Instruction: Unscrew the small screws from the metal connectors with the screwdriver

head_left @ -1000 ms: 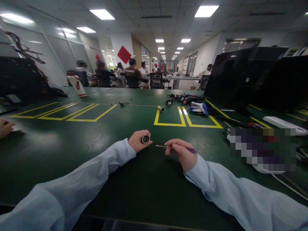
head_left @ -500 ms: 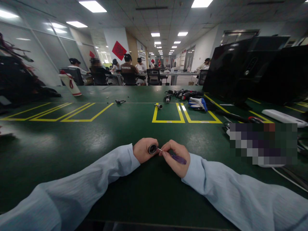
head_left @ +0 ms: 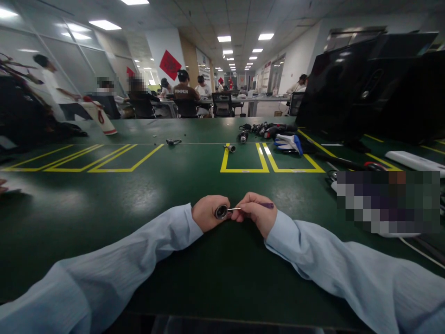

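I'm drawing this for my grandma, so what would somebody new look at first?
Probably the middle, where the left hand holds a round metal part and the right hand aims a purple-handled screwdriver at its side. Beyond them, bright yellow tape outlines shapes on the green table. Farther back, left of center, a red diamond hangs on a pale wall.

Left hand [head_left: 209, 214]: over the bench's [head_left: 222, 278] near middle, around the cylindrical fitting [head_left: 221, 212]
Right hand [head_left: 255, 211]: just right of it, holding the screwdriver [head_left: 267, 205], shaft pointing left at the fitting
Right tape frames [head_left: 244, 170]: behind the hands; small fitting [head_left: 231, 149] by the leftmost strip, glove [head_left: 288, 143] toward the back
Left tape frames [head_left: 111, 170]: behind, leftward
Cup [head_left: 100, 118]: farther back, left
Cables [head_left: 257, 129]: left of and behind the glove
Seated people [head_left: 186, 93]: beyond the bench
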`<control>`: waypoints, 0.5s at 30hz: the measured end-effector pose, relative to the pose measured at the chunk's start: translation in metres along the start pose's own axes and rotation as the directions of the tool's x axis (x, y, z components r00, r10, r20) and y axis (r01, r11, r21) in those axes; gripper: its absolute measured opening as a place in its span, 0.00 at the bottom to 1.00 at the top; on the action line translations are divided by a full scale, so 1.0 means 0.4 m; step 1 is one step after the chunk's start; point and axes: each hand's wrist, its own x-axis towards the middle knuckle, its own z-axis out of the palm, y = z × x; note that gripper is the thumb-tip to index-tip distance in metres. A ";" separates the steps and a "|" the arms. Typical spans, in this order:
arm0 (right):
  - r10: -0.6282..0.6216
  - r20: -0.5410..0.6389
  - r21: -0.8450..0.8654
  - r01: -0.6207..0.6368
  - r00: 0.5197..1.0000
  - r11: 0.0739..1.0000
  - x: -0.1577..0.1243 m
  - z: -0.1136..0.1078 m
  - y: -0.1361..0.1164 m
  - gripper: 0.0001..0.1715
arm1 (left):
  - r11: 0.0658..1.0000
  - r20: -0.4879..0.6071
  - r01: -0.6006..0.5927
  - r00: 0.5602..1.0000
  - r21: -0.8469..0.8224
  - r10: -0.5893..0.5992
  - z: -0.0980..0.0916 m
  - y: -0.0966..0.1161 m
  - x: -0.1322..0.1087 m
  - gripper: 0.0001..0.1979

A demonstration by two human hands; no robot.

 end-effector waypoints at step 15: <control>-0.004 0.060 -0.033 0.006 0.998 0.999 -0.007 0.000 -0.006 0.04 | 1.000 -0.017 0.013 1.000 -0.017 -0.013 -0.003 0.003 -0.003 0.07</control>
